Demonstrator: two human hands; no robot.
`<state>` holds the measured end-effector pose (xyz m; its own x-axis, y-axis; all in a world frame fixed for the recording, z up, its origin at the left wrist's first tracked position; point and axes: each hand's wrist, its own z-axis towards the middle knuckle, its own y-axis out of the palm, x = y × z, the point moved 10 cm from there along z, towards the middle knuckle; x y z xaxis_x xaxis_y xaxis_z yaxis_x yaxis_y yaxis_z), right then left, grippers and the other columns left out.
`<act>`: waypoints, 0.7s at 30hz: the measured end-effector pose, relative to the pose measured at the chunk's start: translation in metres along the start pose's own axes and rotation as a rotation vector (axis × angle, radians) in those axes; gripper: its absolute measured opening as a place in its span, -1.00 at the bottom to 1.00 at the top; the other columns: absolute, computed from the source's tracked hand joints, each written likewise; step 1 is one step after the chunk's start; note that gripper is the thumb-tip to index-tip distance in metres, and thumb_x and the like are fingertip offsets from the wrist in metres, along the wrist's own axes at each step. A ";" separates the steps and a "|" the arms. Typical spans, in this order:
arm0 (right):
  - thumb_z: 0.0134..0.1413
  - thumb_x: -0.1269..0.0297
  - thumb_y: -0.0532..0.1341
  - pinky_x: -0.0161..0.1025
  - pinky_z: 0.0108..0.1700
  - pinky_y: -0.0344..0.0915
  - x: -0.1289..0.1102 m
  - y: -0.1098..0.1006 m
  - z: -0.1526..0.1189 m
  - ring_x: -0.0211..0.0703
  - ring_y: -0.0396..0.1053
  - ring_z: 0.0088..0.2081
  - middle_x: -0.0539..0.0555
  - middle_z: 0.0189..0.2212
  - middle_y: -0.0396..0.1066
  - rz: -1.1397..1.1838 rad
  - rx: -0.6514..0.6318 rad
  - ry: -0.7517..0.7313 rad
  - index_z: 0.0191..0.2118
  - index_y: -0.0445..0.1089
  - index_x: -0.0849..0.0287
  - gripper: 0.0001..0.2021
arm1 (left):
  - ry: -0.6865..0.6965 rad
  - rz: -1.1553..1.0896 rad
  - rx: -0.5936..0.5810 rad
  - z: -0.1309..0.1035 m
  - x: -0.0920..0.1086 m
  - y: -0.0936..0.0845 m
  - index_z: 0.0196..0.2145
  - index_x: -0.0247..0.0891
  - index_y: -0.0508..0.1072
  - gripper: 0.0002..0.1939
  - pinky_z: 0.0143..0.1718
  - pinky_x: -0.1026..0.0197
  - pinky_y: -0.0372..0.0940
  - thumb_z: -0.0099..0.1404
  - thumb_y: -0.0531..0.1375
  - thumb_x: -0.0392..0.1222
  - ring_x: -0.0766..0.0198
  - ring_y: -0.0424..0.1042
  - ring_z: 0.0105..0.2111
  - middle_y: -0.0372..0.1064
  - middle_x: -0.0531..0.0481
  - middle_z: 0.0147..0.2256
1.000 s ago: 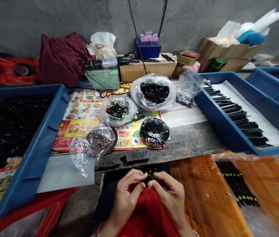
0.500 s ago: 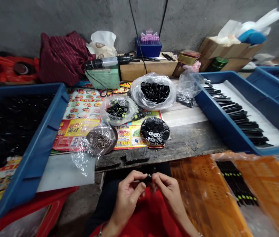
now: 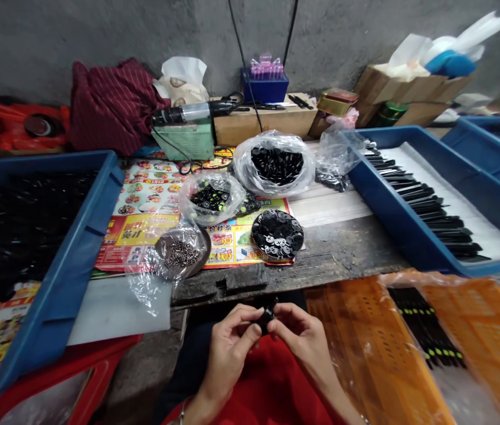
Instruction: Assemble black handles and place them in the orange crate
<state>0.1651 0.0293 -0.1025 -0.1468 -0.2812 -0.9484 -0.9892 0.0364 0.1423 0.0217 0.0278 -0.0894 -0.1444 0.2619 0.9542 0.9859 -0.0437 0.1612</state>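
Observation:
Between my two hands, just below the front edge of the wooden bench (image 3: 320, 260), is a small black piece (image 3: 268, 314). My left hand (image 3: 235, 337) pinches it from the left with thumb and fingertips. From the right, the thumb and fingers of my right hand (image 3: 298, 330) close on the same piece. Past the bench edge lie a bowl of small metal pins (image 3: 182, 252) lined with clear plastic and a round black pad with white patterns (image 3: 277, 235). Bags of black parts (image 3: 277, 165) and black-and-green parts (image 3: 212, 196) stand behind.
A blue bin of dark parts (image 3: 79, 254) stands left; a blue tray with rows of black pieces (image 3: 391, 218) is at right. An orange crate (image 3: 365, 348) sits below it. Behind are a power tool (image 3: 192, 112), a green box (image 3: 183, 141) and cardboard boxes (image 3: 267, 127).
My right hand's fingers have shifted slightly around the black piece, which now shows more upright between the fingertips. My left hand has hardly moved.

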 end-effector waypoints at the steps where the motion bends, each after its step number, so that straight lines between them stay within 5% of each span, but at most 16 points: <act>1: -0.04 0.11 0.37 -0.36 -0.47 0.31 -0.001 0.003 0.000 -0.24 0.33 -0.56 0.02 -0.58 0.42 -0.022 -0.037 0.002 -0.38 0.50 0.23 -0.74 | -0.010 -0.012 -0.003 0.000 -0.001 0.001 -0.29 -0.27 0.58 -0.83 -0.54 0.37 0.23 0.17 0.30 -0.15 0.37 0.32 -0.52 0.39 -0.05 -0.32; 5: 0.18 0.06 0.18 -0.35 -0.51 0.25 -0.009 0.009 -0.002 -0.24 0.29 -0.60 0.03 -0.65 0.38 -0.103 -0.112 -0.032 -0.45 0.46 0.25 -0.65 | -0.038 -0.038 -0.006 0.000 -0.002 0.003 -0.30 -0.28 0.58 -0.82 -0.57 0.38 0.21 0.16 0.31 -0.14 0.40 0.30 -0.54 0.40 -0.05 -0.33; 10: 0.08 0.16 0.28 -0.35 -0.46 0.26 -0.021 0.016 -0.004 -0.18 0.37 -0.49 0.08 -0.49 0.48 -0.303 -0.139 -0.114 -0.38 0.50 0.24 -0.79 | -0.089 -0.077 0.005 0.000 -0.006 0.002 -0.30 -0.29 0.56 -0.78 -0.55 0.40 0.21 0.12 0.34 -0.12 0.38 0.31 -0.51 0.41 -0.04 -0.36; 15: 0.06 0.08 0.28 -0.34 -0.48 0.29 -0.016 -0.003 0.001 -0.25 0.31 -0.57 0.02 -0.54 0.40 -0.097 0.042 -0.057 -0.30 0.49 0.23 -0.72 | -0.190 -0.139 -0.010 0.000 -0.014 0.007 -0.28 -0.37 0.52 -0.66 -0.61 0.41 0.12 0.06 0.37 -0.06 0.43 0.23 -0.62 0.34 0.05 -0.58; 21: 0.03 0.10 0.32 -0.37 -0.49 0.28 -0.016 -0.012 0.005 -0.29 0.29 -0.57 0.00 -0.52 0.38 -0.051 0.067 -0.042 -0.26 0.48 0.21 -0.73 | -0.268 -0.165 -0.007 -0.003 -0.021 0.009 -0.27 -0.40 0.50 -0.59 -0.60 0.39 0.10 0.02 0.39 -0.02 0.43 0.23 -0.63 0.35 0.04 -0.59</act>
<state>0.1797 0.0385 -0.0901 -0.0945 -0.2436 -0.9652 -0.9934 0.0870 0.0753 0.0332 0.0193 -0.1077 -0.2745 0.5108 0.8147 0.9502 0.0140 0.3113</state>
